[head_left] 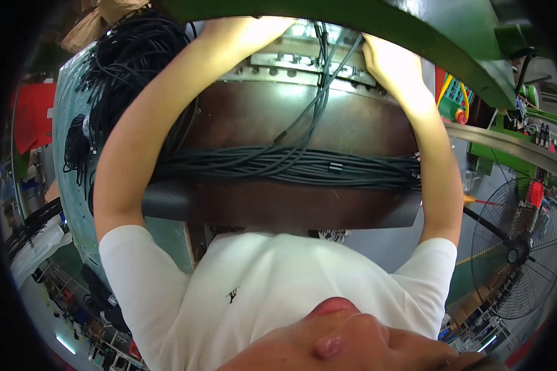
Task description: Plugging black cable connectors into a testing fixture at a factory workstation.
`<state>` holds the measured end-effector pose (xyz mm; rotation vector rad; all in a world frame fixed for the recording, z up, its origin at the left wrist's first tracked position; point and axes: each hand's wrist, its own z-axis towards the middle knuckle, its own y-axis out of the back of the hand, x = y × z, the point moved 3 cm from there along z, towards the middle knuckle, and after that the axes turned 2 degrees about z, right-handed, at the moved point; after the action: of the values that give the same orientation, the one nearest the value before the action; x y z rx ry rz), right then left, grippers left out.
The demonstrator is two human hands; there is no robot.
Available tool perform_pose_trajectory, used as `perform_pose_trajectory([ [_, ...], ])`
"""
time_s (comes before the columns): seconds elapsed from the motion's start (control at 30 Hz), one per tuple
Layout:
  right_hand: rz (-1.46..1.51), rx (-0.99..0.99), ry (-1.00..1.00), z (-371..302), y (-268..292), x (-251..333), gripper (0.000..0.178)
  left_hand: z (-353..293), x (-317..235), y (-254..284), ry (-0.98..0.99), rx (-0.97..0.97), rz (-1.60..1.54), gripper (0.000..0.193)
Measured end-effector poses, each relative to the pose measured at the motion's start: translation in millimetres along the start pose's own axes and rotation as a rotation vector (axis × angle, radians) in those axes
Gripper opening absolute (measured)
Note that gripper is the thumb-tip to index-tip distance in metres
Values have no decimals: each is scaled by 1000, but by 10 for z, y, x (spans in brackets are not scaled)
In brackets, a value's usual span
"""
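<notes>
Both my arms reach forward under the green machine frame [328, 13]. Of my left hand [269, 26] only the wrist end shows at the frame's edge, and its fingers are hidden. My right hand [384, 54] is likewise cut off by the frame, beside the metal die block [291, 68] with its row of bolts. Several thin black cables [320, 93] run from between my hands down over the brown worktable [241, 114]. They meet a long bundle of black cables [260, 162] lying across the table between my forearms. Whether either hand grips a cable cannot be seen.
A large heap of black cables [130, 52] lies on a pale green covered table [74, 161] at left. To the right are a red push button [461, 116], a metal rail [507, 141] and a black fan [517, 250]. The green frame hangs low over my hands.
</notes>
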<state>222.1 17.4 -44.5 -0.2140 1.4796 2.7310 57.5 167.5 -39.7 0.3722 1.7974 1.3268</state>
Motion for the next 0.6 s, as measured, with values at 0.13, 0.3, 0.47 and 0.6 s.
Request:
perform_pose_trajectory([
  [0.13, 48, 47, -53, 37, 19, 62, 15, 143, 131, -134, -305, 29, 214, 28],
  [0.3, 115, 1, -153, -106, -68, -111, 19, 47, 185, -249, -863, -479, 426, 26],
  [0.47, 449, 116, -492, -85, -69, -274, 32, -12, 47, -141, -600, -286, 94, 25],
  [0.6, 532, 77, -499, -231, 259, -83, 29, -350, 99, 39, -332, -132, 70, 43],
])
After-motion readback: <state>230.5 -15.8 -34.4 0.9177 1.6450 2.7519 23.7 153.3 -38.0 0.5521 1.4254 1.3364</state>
